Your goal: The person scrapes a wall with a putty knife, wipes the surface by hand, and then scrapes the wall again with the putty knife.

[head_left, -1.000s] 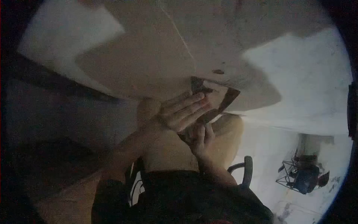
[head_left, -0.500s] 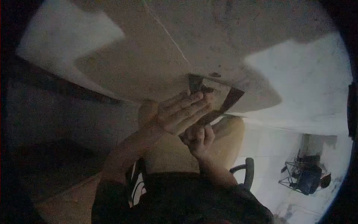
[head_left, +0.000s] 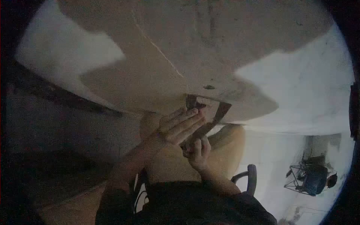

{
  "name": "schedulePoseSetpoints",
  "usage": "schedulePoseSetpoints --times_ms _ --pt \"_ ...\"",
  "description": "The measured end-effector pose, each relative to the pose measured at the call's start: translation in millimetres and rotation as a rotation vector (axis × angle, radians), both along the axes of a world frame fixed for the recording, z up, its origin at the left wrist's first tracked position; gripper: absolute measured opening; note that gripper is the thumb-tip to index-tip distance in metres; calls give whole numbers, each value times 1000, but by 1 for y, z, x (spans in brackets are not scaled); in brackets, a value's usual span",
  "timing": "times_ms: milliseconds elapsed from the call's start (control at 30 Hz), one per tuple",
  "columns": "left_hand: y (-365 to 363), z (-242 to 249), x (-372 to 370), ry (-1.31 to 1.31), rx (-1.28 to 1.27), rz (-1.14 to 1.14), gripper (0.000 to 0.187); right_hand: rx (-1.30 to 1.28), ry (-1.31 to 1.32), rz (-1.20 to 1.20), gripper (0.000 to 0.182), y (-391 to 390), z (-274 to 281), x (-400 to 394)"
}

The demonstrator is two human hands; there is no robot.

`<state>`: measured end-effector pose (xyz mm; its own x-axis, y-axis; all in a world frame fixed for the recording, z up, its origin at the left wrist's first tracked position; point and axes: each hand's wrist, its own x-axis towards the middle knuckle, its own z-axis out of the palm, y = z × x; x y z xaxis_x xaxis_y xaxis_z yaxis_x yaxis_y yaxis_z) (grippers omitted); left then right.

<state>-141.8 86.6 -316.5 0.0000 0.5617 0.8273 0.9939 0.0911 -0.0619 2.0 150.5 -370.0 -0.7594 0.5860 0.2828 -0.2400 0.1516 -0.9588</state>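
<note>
A flat rectangular piece (head_left: 211, 106) with dark bands at its sides and a paler middle is held at the front edge of the table (head_left: 157, 86). My right hand (head_left: 198, 150) closes around its near end, above my lap. Across its left part lies my left hand (head_left: 180, 125), fingers stretched out side by side. A small dark reddish patch shows by those fingertips; dim light hides whether it is a separate thing. Just beyond the piece, a small dark greenish object (head_left: 209, 87) sits on the table.
A thin pale line (head_left: 159, 50) runs over the tabletop. Beneath the table are my bare knees (head_left: 228, 146) and a chair armrest (head_left: 252, 178). To the far right, a person in dark clothes (head_left: 315, 180) sits by a metal-framed stand.
The flat piece and both hands sit slightly lower and further left in view, closer to my body. My whole view of the table has shifted a little too. The grips look the same.
</note>
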Motion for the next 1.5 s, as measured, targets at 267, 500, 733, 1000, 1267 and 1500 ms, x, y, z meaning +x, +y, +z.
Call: schedulePoseSetpoints --times_ms 267,500,733,1000,1267,1500 --pt "8 16 -13 50 25 17 25 -180 136 63 26 12 15 -18" --pt "2 18 -4 -19 -78 21 25 -169 6 15 26 11 29 -10" --pt "3 -8 -3 -112 -77 -49 28 -412 -88 112 35 6 1 6" --pt "3 11 -7 65 -128 42 26 -35 86 -5 26 13 15 -17" --pt "6 -6 0 -88 -37 -64 25 -163 23 1 29 6 -5 2" --pt "9 28 -7 -39 -27 -36 31 169 79 -85 28 17 18 -18"
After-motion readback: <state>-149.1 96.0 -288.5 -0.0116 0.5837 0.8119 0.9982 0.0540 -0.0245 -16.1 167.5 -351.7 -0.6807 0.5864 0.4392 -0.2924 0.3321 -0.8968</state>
